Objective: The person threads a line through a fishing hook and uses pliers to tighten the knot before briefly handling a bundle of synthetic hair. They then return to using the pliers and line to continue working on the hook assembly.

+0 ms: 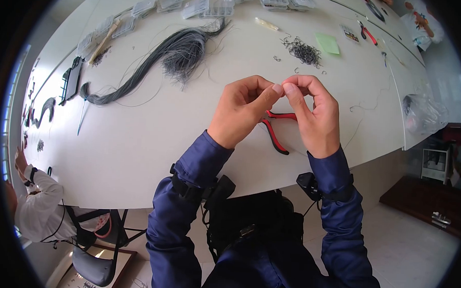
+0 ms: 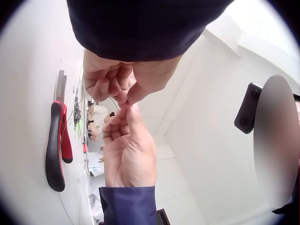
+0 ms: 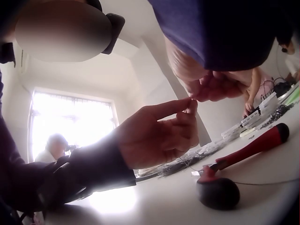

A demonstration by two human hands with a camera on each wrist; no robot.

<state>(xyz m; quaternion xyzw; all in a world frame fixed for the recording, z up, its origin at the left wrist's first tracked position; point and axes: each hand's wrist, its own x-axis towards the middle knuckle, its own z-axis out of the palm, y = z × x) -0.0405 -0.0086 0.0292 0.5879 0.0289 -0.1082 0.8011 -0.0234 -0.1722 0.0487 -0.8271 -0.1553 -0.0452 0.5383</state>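
Pressing fingers (image 1: 278, 88) together: left hand (image 1: 240, 111), right hand (image 1: 316, 119), above red-black pliers (image 1: 275, 131).

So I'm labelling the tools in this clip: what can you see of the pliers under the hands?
The pliers are small, with red handles edged in black and a grey metal nose. They lie flat on the white table with the handles spread. In the head view they are partly hidden by the left hand and right hand, which are raised above them. Neither hand touches them. Whether the nose is closed cannot be told.

White table (image 1: 138, 156); red pliers (image 1: 275, 137); grey strand bundle (image 1: 180, 53); hook pile (image 1: 302, 50)
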